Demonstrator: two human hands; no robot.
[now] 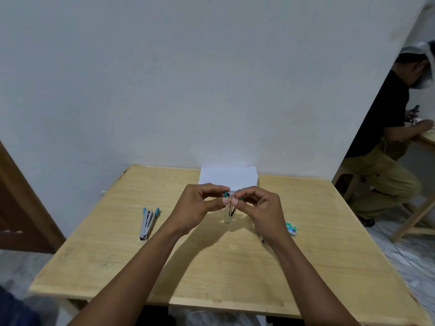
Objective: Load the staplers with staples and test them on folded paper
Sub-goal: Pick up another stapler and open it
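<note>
A small metal stapler (229,211) with teal ends hangs above the middle of the wooden table (211,262), held at its top by both hands. My left hand (200,203) pinches its teal end. My right hand (256,205) pinches the top beside it, fingertips touching the left thumb. A second stapler (148,222), grey with blue tips, lies open on the table to the left. A folded white paper (228,176) lies at the table's far edge. A green and white staple box (291,228) sits right of my right wrist.
A pale wall stands right behind the table. A dark, thin object (262,238) peeks out under my right forearm. At the far right a person sits at another wooden table (426,137). A brown door frame (21,196) is at the left.
</note>
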